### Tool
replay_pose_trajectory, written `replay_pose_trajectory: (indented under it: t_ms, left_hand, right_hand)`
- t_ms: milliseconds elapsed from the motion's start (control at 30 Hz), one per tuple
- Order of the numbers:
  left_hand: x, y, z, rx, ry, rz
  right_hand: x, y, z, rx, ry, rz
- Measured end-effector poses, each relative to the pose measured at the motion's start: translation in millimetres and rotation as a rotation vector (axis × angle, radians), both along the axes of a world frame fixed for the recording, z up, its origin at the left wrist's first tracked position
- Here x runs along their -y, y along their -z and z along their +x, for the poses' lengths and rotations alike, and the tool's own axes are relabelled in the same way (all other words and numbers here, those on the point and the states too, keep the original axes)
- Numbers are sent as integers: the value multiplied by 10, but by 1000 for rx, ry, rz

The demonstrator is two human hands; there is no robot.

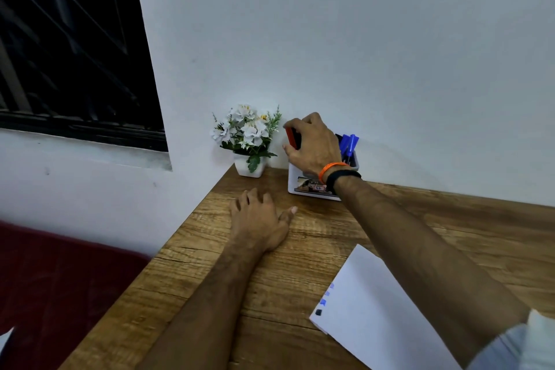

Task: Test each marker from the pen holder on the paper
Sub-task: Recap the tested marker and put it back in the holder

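Right hand (312, 144) is up over the pen holder (312, 189), which sits at the back of the desk (270, 279) against the wall (360, 54). Its grip is clamped on a red marker (290, 136), fingers curled round it, and there's something black right next to the red but I can't tell what. Blue markers (350, 144) poke out of the holder on the right side, just behind the wrist, which has an orange band (332, 167) and a black band (342, 177). Left hand (258, 219) rests flat on the desk in front of the holder, fingers loosely spread, holding nothing. The paper (375, 309) lies nearer, under the right forearm, with a few blue marks and one dark one along its left edge. A flower pot (249, 141) stands just left of the holder.
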State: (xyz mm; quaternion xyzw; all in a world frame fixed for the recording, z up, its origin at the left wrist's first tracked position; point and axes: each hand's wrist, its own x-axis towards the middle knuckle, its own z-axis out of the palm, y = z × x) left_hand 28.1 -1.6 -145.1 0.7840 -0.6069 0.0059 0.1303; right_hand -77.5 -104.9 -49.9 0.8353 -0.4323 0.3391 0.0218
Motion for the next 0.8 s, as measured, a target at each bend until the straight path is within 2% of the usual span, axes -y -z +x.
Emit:
replay_pose_trajectory:
  t_ms: [200,400,567,800]
  left_hand:
    - [0,-5,-7,6,-2,2]
    - [14,-9,-8,14,-6,17]
    - [24,-5,-8,21,-4,17]
    - [32,3,-8,6,1,14]
  right_hand:
    - [-37,54,-69,183,-46,-38]
    - [-86,44,-5,287,-84,92]
    - [-48,108,-8,239,-9,169]
    - [-218,-233,-115,743,-163,196]
